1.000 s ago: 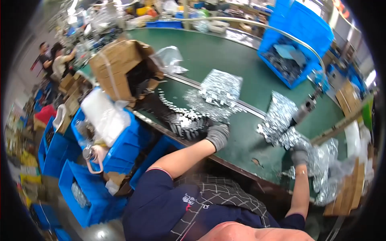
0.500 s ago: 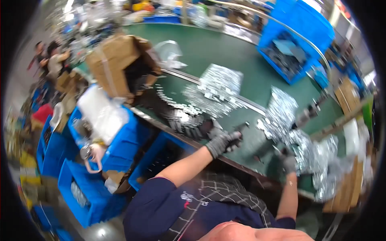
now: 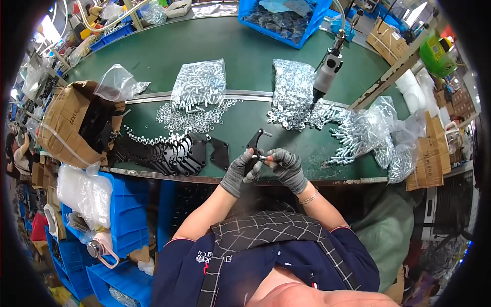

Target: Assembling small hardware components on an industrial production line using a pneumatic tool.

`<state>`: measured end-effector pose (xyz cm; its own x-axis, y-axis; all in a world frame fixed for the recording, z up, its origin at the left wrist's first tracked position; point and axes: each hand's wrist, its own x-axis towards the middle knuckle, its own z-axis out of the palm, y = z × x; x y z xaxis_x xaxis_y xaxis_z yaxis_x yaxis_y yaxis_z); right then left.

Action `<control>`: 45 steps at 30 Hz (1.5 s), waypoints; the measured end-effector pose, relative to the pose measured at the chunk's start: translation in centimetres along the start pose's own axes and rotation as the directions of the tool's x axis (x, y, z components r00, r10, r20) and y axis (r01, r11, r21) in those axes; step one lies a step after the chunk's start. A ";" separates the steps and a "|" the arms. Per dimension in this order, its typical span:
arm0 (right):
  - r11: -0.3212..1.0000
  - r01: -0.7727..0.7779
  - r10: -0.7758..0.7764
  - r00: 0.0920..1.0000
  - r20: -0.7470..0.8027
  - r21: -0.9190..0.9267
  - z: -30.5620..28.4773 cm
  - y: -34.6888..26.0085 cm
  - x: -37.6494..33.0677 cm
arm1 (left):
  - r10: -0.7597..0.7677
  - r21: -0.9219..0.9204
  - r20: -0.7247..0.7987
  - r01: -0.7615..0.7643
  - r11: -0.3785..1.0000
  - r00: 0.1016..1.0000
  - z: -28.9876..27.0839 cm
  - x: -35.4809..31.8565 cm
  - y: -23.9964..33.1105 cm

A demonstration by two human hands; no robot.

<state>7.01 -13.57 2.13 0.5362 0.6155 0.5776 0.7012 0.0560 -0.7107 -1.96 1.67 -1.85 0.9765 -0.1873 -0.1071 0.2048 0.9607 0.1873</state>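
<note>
My left hand (image 3: 239, 173), in a grey glove with bare fingertips, grips a flat black plate (image 3: 253, 141) over the bench's near edge. A metal bolt (image 3: 266, 133) sticks out from the plate's far end. My right hand (image 3: 287, 168), gloved alike, pinches a small metal bolt (image 3: 263, 158) against the plate's near end; fingers partly hide it. Left of my hands, overlapping black plates (image 3: 176, 157) lie in a row with small metal rings on them. One more black plate (image 3: 220, 155) lies flat beside the row.
Loose metal rings (image 3: 189, 121) spill below a bag of metal pieces (image 3: 200, 82). A bag of nuts (image 3: 292, 84) stands near a hanging power screwdriver (image 3: 326, 72). Bolts (image 3: 350, 144) are heaped at right. A carton (image 3: 71, 125) stands left; a blue crate (image 3: 286, 31) sits at the back.
My right hand has come from beside the bolt heap to my left hand and now holds a bolt at the plate. The plate stays in my left hand. The whole view has turned.
</note>
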 end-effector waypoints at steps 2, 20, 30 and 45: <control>0.991 0.101 -0.098 0.994 0.038 -0.091 -0.2 -0.2 0.1 | -0.003 -0.048 0.030 0.004 0.999 1.000 0.0 -0.2 -0.4; 0.483 -0.351 0.546 0.837 -0.038 -0.802 -2.7 11.8 3.5 | 0.287 0.671 -0.347 0.023 0.741 0.893 0.5 4.4 0.5; 0.601 -0.735 0.658 0.678 0.327 0.315 -3.2 6.1 2.6 | 0.274 0.673 -0.356 0.041 0.738 0.893 0.5 4.7 0.6; 0.925 -0.069 0.246 0.859 0.448 -0.375 -2.3 3.7 3.6 | 0.283 0.660 -0.428 0.083 0.747 0.858 0.5 4.8 0.5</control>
<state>12.63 -12.93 2.53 0.4227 0.8952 0.1411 0.7871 -0.2855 -0.5468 2.89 1.15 -1.74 0.8670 0.1989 -0.4568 0.2786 0.5666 0.7754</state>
